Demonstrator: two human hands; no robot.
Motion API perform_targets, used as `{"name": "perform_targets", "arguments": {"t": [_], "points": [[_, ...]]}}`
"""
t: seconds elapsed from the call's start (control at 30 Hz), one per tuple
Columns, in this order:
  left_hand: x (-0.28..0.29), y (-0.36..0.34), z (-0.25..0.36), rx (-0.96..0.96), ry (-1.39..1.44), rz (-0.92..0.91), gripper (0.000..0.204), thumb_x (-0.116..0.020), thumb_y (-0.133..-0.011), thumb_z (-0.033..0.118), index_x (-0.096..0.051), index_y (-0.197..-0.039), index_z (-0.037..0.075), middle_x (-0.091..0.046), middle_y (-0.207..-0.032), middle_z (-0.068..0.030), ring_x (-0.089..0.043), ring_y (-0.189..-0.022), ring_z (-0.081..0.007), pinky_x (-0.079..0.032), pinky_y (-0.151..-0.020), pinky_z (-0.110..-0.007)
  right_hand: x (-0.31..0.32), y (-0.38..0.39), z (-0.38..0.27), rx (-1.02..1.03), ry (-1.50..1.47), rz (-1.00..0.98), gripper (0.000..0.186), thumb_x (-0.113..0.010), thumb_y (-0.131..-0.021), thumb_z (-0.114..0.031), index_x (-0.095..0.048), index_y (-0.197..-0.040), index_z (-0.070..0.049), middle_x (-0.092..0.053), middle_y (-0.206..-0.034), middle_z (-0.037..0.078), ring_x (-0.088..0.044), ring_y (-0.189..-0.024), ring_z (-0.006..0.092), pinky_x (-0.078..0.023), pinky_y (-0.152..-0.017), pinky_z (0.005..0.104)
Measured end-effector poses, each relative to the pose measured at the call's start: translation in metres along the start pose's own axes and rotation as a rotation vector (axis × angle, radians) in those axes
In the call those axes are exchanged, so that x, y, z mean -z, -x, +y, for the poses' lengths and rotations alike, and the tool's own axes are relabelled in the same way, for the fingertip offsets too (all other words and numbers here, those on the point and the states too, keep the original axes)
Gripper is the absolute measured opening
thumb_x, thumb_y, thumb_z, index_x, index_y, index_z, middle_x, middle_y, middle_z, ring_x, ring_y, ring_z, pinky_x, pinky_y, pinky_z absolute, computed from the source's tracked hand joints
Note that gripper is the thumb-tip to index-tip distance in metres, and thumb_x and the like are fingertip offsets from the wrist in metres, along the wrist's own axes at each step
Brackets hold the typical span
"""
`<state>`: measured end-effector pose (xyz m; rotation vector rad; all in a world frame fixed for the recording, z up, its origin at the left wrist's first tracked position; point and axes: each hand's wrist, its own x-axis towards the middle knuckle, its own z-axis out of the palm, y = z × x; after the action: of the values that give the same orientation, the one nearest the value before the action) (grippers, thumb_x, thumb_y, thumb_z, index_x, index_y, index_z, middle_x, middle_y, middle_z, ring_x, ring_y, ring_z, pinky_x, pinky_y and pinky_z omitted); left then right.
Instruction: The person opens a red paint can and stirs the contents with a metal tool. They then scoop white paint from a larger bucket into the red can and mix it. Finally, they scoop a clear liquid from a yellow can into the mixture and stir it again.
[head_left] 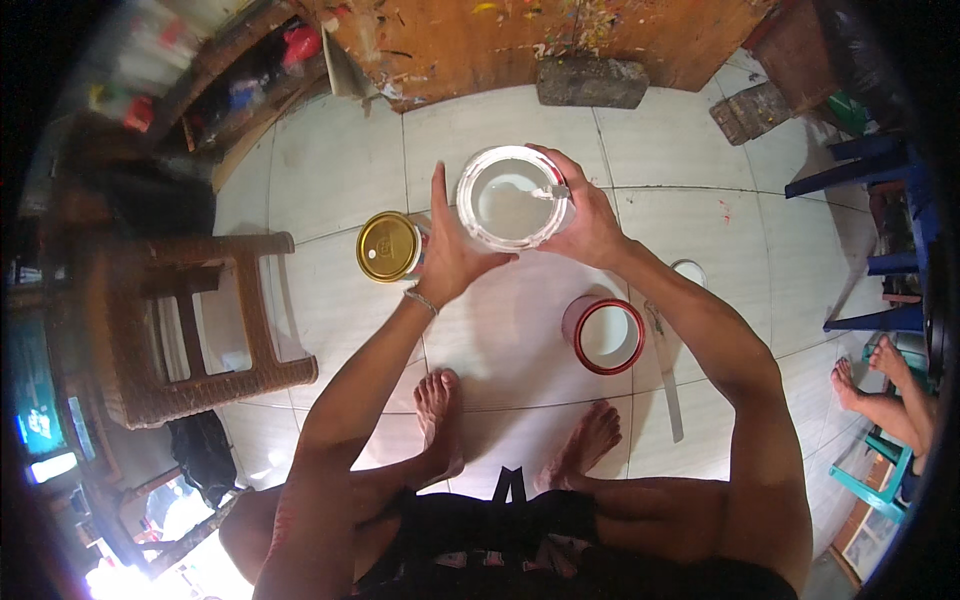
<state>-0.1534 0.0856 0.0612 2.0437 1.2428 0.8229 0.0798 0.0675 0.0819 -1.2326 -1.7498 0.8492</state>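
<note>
The right hand (590, 228) curls around the open, round, white-rimmed can (478, 228), probably to steady it; the left hand (450, 262), fingers spread, stands beside it.

Most of the right hand's (592, 225) fingers are lost behind the can (512, 240), and whether the left hand (450, 262) touches it is hard to tell. The left hand hides the right side of the gold-lidded tin (388, 247). Right of centre, the right forearm (705, 320) covers part of a white disc (690, 269). Items on the shelf (212, 68) at upper left are blurred; coloured flecks on the board (460, 50) are too small to identify. The dark rim at right cuts off the blue chair (880, 319) and another person's legs (903, 402).
</note>
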Motion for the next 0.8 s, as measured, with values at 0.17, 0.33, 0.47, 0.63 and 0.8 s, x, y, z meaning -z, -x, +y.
{"name": "perform_targets", "arguments": {"t": [0.17, 0.33, 0.47, 0.63, 0.8], "points": [[0.026, -0.042, 0.027, -0.124, 0.153, 0.041, 0.126, -0.1, -0.066, 0.024, -0.021, -0.162, 0.002, -0.055, -0.149, -0.0181, -0.056, -0.138, -0.0297, -0.042, -0.12, -0.041, 0.047, -0.021, -0.054, 0.22, 0.099, -0.024, 0.116, -0.101, -0.062, -0.023, -0.035, -0.157, -0.01, -0.053, -0.152, 0.014, -0.053, -0.141, 0.0322, -0.046, -0.116, 0.0445], [0.021, -0.064, 0.03, -0.216, 0.229, 0.17, 0.122, -0.099, -0.067, 0.03, -0.027, -0.16, 0.0, -0.047, -0.158, -0.0196, -0.051, -0.144, -0.0302, -0.039, -0.122, -0.041, 0.087, -0.009, -0.099, 0.318, 0.234, 0.278, 0.072, -0.092, -0.079, -0.03, -0.057, -0.137, -0.007, -0.062, -0.112, 0.01, -0.064, -0.099, 0.025, -0.054, -0.083, 0.0376], [0.013, -0.081, 0.033, -0.4, 0.214, 0.281, 0.12, -0.099, -0.068, 0.031, -0.028, -0.16, 0.0, -0.039, -0.164, -0.0198, -0.044, -0.15, -0.0316, -0.037, -0.123, -0.042, 0.086, -0.005, -0.125, 0.363, 0.252, 0.357, 0.022, -0.08, -0.085, 0.0, -0.071, -0.106, -0.002, -0.066, -0.09, 0.006, -0.063, -0.072, 0.0174, -0.051, -0.062, 0.0291], [0.004, -0.085, 0.046, -0.265, 0.218, 0.249, 0.121, -0.1, -0.065, 0.03, -0.03, -0.16, 0.001, -0.043, -0.161, -0.0189, -0.046, -0.148, -0.0313, -0.038, -0.123, -0.041, 0.082, 0.008, -0.136, 0.502, 0.405, 0.299, 0.013, -0.074, -0.085, 0.001, -0.07, -0.097, -0.004, -0.069, -0.096, 0.01, -0.071, -0.082, 0.0279, -0.059, -0.071, 0.0387], [0.0, -0.08, 0.044, -0.211, 0.268, 0.227, 0.124, -0.102, -0.061, 0.031, -0.032, -0.159, 0.002, -0.048, -0.156, -0.0169, -0.05, -0.143, -0.0294, -0.04, -0.12, -0.04, 0.093, -0.003, -0.146, 0.576, 0.393, 0.361, 0.014, -0.072, -0.083, 0.004, -0.07, -0.095, -0.004, -0.072, -0.092, 0.01, -0.07, -0.081, 0.0292, -0.058, -0.069, 0.04]]}}
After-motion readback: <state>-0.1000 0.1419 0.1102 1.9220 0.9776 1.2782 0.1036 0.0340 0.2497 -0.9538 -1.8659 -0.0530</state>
